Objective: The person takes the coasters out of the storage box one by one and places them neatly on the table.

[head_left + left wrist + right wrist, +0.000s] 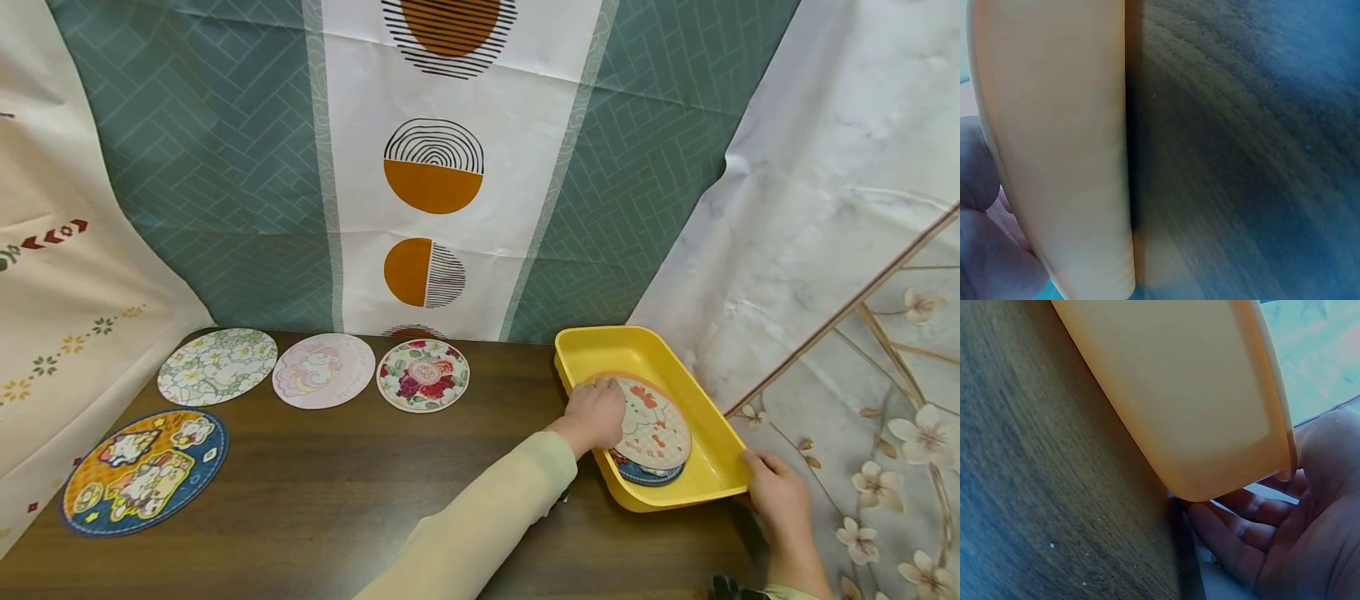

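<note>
A yellow tray [708,400] stands at the right of the table in the head view. Inside it, a cream round mat with a cartoon face and red marks [656,429] overlies a blue-edged round mat [648,477]. My left hand [597,412] reaches over the tray's left wall and grips the cream mat at its left edge; its thumb is hidden there. Curled fingers [979,169] show beside the tray wall in the left wrist view. With my right hand [780,496] I hold the tray's near right corner, fingers beneath it [1229,544].
Three round mats lie along the back: a green-white one [217,367], a pink unicorn one [324,372] and a rose-patterned one [423,376]. A larger orange-and-blue mat [146,471] lies at the front left. Patterned cloths hang behind and at both sides of the brown table [337,500].
</note>
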Tool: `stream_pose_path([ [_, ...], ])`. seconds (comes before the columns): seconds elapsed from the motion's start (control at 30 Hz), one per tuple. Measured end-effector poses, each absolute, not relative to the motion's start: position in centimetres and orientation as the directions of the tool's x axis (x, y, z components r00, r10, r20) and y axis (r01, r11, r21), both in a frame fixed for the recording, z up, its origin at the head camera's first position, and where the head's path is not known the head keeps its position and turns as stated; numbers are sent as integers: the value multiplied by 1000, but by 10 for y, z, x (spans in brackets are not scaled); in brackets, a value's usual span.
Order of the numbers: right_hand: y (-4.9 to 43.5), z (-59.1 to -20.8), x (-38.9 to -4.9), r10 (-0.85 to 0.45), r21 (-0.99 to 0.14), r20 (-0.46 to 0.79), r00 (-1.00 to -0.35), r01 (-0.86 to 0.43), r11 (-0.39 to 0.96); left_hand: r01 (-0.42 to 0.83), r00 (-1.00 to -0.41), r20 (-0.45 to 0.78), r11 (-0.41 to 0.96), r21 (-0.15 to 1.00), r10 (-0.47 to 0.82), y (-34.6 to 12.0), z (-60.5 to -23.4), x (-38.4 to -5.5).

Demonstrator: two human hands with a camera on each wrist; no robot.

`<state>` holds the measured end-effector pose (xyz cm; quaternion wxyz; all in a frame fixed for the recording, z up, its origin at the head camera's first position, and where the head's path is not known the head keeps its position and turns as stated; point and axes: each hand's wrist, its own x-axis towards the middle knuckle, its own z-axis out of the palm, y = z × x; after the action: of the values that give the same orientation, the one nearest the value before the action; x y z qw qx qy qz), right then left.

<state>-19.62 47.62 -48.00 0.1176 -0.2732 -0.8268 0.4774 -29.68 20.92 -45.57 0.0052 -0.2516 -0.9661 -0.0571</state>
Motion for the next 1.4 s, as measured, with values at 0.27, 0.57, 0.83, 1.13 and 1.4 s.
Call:
stream_pose_path([
  [0.27, 480, -480, -195, 549, -861, -80, -832, 335, 382, 518, -855, 83, 842, 153, 511, 208, -459, -300],
  [0.57, 479, -480, -194, 550, -850, -80, -831, 345, 398, 493, -870, 73, 854, 168, 488, 215, -464, -303],
  [0.83, 475, -480, -195, 552, -859, -84, -830, 341, 382, 457, -889, 74, 886, 81, 452, 219, -466, -304],
  [1.13, 476, -480, -196, 544, -864, -81, -835, 331, 379, 457, -888, 102, 885, 89, 449, 218, -468, -304],
  [1.4, 478, -480, -196, 547, -874, -78, -833, 322, 365, 469, -880, 154, 872, 141, 448, 218, -469, -302],
])
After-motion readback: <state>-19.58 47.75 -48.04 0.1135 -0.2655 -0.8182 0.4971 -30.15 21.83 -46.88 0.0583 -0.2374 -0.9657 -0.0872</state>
